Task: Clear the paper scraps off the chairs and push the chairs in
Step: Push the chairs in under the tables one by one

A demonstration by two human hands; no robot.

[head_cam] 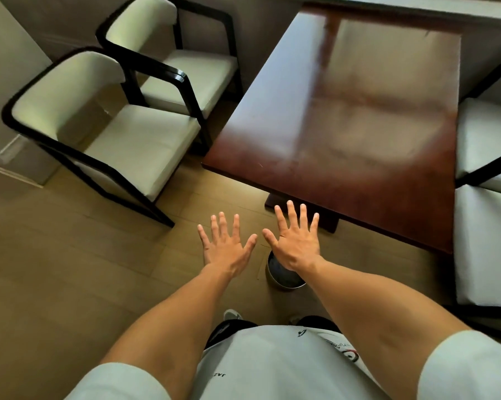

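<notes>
Hands spread flat and holding nothing, the left hand (226,249) and right hand (297,242) hover side by side above the floor (70,269) and a small bin (284,280), just off the table's (353,111) near edge. Two chairs (113,134) stand ahead to the left, nearer the left hand, seats facing the table's left edge with a gap to close. No paper scraps show on their seats; open floor lies between.

Soft daylight from twelve o'clock; pale glare across the glossy table (359,116); slight motion blur throughout; wide-angle bending toward nine and three o'clock.
</notes>
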